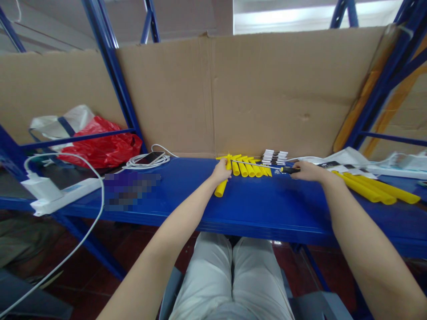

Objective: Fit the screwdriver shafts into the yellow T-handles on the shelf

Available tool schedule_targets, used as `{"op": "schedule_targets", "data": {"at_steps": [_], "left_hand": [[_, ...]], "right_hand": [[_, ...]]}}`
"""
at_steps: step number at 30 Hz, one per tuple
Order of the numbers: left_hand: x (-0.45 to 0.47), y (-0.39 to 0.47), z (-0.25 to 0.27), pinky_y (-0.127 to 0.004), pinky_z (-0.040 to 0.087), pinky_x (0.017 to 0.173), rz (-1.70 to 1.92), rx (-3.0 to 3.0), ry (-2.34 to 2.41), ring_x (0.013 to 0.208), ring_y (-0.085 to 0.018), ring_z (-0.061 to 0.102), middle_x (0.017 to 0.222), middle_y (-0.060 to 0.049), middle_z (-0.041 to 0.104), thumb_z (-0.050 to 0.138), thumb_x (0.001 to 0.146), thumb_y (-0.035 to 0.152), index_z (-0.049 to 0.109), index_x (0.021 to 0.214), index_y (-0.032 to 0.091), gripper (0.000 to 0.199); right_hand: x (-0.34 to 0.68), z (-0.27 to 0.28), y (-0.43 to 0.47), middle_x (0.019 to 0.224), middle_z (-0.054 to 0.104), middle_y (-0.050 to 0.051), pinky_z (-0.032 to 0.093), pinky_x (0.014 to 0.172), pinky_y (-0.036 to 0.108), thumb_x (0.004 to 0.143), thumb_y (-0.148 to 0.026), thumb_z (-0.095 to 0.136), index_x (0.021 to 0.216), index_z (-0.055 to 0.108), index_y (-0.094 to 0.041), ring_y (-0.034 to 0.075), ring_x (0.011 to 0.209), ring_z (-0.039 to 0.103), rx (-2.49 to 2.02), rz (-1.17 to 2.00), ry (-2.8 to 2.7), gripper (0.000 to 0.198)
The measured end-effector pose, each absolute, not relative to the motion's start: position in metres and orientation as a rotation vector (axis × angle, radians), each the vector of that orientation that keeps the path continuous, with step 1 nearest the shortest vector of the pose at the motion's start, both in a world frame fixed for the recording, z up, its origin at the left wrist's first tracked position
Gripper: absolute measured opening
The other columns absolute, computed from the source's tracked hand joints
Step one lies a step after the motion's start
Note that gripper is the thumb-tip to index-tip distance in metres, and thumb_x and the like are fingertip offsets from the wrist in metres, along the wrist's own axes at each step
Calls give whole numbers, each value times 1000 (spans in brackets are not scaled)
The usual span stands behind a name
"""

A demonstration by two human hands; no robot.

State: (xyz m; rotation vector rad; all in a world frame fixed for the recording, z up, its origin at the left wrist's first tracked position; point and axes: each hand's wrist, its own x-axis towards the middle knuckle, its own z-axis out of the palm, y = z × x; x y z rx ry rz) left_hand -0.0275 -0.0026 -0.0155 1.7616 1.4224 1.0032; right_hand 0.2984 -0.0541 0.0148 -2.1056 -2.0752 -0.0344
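Note:
My left hand (221, 171) is closed around a yellow tube (220, 188) that stands at a slant on the blue shelf. In my right hand (307, 170) is a screwdriver (288, 170) with a black and yellow handle. Its long thin shaft points left, and the tip reaches the yellow piece at my left hand; whether it touches a screw is too small to tell. Between my hands a row of several yellow tubes (249, 169) lies side by side. Tiny loose metal-looking bits (277, 171) lie near the screwdriver shaft.
Behind the tubes stand stacked black-and-white pieces (275, 157). More yellow tubes (378, 190) lie at right. A phone (151, 158) with coiled cable, a power strip (66, 195) and a red bag (103, 142) are at left. Cardboard (260, 93) walls the back; blue posts (113, 75) frame it.

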Motion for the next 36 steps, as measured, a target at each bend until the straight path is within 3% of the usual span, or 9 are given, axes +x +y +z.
{"op": "schedule_targets", "data": {"at_steps": [9,18,26,36], "left_hand": [[-27,-4,-13,-13,44,41,993,1756,1420,59,-6,68,133,-11,65,56,86,-1,48,135,19,53],[-28,-1,-16,-13,45,42,1002,1739,1423,60,-7,68,133,-12,64,59,86,1,48,138,20,58],[-27,-4,-14,-13,43,40,999,1753,1405,50,-2,60,130,-11,66,56,87,-2,48,136,19,54],[-27,-3,-15,-14,44,41,998,1749,1401,55,-5,64,132,-11,65,57,86,-1,47,137,19,55]], "right_hand": [[301,9,-51,67,66,2,44,59,29,61,-32,72,75,64,-25,23,70,64,-2063,-251,-2017,18],[291,18,-59,68,68,3,46,62,32,69,-27,63,64,61,-24,23,68,65,-2126,98,-2074,6],[288,18,-61,68,65,3,45,65,31,63,-28,70,67,59,-24,24,74,65,-2131,-96,-2043,13],[288,20,-64,67,65,2,47,65,34,65,-28,63,67,61,-25,25,72,65,-2125,170,-2015,4]]}}
